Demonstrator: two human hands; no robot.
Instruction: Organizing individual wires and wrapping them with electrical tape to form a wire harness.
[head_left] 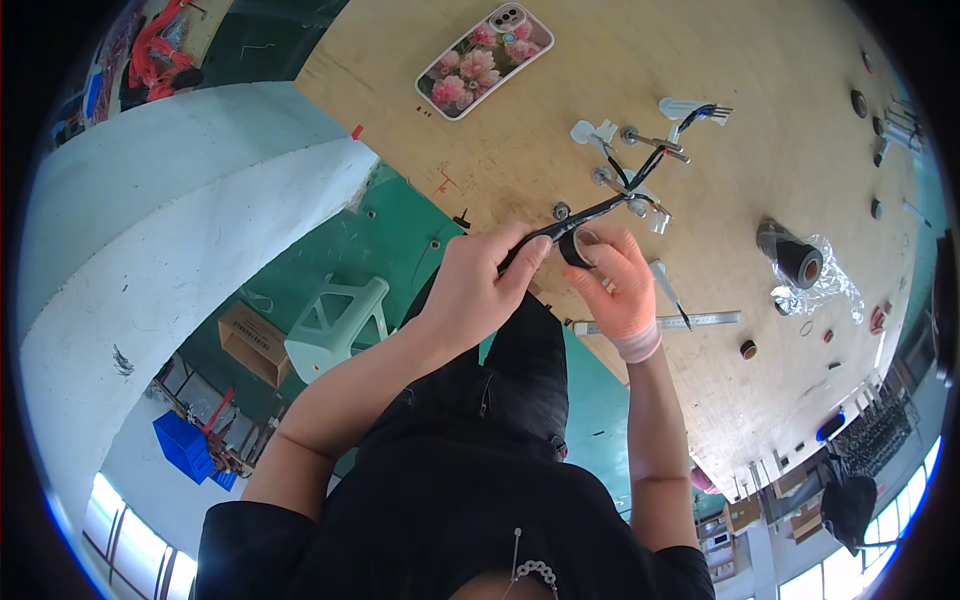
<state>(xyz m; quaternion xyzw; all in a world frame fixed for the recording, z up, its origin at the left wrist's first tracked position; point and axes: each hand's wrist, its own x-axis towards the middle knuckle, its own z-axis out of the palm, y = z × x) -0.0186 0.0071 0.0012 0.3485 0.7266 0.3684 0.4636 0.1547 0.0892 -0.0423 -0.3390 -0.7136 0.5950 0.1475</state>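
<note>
A black taped wire harness (600,209) runs from my hands up to pegs on the wooden board. My left hand (490,275), bare, is closed on its near end, thumb and fingers pinching the wires. In my right hand (618,278), which wears an orange-pink glove, is a roll of black tape (577,248), held against the harness just right of my left thumb. Beyond, the harness branches out at metal pegs (637,140). White connectors (594,132) sit at the branch ends, and one branch shows bare dark wires (704,113).
A phone in a flowered case (484,60) lies at the board's far side. To the right are a steel ruler (700,320), a pen (672,295), a large black roll in clear film (800,262) and several small tape rolls. A pillar (200,190), green stool (335,325) and cardboard box (254,343) stand left.
</note>
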